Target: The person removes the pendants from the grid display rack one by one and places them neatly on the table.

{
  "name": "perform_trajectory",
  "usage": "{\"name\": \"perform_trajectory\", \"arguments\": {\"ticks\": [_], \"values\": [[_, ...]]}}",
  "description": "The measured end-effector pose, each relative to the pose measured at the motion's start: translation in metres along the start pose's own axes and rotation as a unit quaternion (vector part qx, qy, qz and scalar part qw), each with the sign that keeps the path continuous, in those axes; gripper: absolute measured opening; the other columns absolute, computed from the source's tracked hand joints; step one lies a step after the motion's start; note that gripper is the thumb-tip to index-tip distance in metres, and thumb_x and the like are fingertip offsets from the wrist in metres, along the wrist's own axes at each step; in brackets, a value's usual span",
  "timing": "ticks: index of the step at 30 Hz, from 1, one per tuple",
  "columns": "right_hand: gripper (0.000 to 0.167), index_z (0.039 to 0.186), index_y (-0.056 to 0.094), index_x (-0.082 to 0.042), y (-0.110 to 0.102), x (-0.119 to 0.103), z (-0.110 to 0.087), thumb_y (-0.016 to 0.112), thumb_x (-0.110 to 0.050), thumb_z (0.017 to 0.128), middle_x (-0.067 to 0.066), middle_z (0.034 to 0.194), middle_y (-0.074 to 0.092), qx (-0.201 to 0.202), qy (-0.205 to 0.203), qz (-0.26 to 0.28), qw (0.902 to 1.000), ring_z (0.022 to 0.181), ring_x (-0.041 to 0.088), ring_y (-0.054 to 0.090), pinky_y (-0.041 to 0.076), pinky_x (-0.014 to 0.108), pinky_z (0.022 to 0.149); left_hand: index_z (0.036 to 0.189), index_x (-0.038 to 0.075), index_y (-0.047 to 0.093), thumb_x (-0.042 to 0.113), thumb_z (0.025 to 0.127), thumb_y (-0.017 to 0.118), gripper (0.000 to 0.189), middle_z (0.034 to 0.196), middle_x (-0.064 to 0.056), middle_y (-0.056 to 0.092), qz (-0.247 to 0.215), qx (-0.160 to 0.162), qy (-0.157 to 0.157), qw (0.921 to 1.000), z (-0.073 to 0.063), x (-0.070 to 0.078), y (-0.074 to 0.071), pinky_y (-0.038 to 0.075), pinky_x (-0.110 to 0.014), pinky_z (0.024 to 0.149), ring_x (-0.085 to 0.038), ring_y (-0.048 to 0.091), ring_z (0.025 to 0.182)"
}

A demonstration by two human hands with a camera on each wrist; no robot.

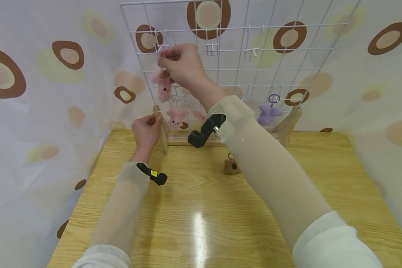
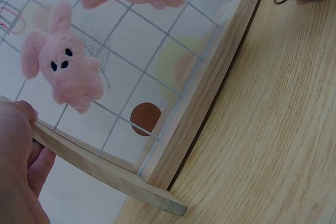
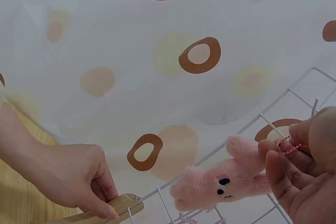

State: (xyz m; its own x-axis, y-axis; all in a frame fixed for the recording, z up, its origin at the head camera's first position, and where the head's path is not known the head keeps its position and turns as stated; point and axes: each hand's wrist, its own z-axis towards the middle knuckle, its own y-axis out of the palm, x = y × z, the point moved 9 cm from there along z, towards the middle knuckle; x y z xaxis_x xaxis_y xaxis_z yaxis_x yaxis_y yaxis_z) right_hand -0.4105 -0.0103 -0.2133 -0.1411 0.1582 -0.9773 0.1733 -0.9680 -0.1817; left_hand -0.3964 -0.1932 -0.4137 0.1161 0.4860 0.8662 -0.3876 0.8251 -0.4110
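Right-hand grip (image 1: 184, 64) is closed in a pinch, thumb against fingers, on the pink bead chain (image 3: 289, 145) of a plush rabbit (image 1: 164, 88), which hangs just below it before the left side of a white wire grid (image 1: 217, 69); whether the chain is on a hook, I cannot tell. Left-hand grip (image 1: 146, 132) pinches the wooden support (image 1: 163, 139) at the grid's left. Nearby hang a second pink plush (image 1: 176, 118) and a third, partly hidden by the right forearm (image 1: 271, 167). Farther right hangs a purple plush (image 1: 267, 114); a brown plush (image 1: 230, 167) sits on the desk (image 1: 181, 208).
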Motion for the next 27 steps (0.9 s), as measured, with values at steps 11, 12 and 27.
{"name": "perform_trajectory", "arguments": {"ticks": [11,12,27], "values": [[0.022,0.115,0.076,0.004,-0.002,-0.0031,0.0021,0.066,-0.013,0.106,0.011,0.1,0.072,0.007,-0.023,0.006,0.9997,0.074,0.02,0.07,0.06,0.03,0.073,0.111,0.0,0.082,0.02,0.102,0.074,0.024,0.097,-0.016,0.08,-0.011,0.001,0.006,0.9999,-0.0016,0.0035,0.0013,0.057,-0.023,0.068,-0.023,0.077,0.086],[0.022,0.115,0.076,0.005,-0.0022,-0.0033,0.002,0.065,-0.013,0.106,0.011,0.099,0.072,0.006,-0.022,0.011,0.9997,0.074,0.02,0.07,0.061,0.03,0.073,0.111,0.0,0.082,0.02,0.102,0.074,0.024,0.097,-0.015,0.08,-0.011,0.001,0.006,0.9999,-0.0016,0.0037,0.0015,0.056,-0.022,0.067,-0.023,0.077,0.085],[0.022,0.115,0.077,0.0,-0.0065,-0.0051,-0.0046,0.067,-0.017,0.106,0.012,0.102,0.076,0.002,-0.017,0.008,0.9998,0.075,0.019,0.07,0.059,0.031,0.073,0.11,0.0,0.083,0.021,0.102,0.074,0.023,0.094,-0.014,0.08,-0.006,0.007,0.007,0.9999,0.0003,0.0035,0.002,0.053,-0.018,0.063,-0.02,0.076,0.08]]}}
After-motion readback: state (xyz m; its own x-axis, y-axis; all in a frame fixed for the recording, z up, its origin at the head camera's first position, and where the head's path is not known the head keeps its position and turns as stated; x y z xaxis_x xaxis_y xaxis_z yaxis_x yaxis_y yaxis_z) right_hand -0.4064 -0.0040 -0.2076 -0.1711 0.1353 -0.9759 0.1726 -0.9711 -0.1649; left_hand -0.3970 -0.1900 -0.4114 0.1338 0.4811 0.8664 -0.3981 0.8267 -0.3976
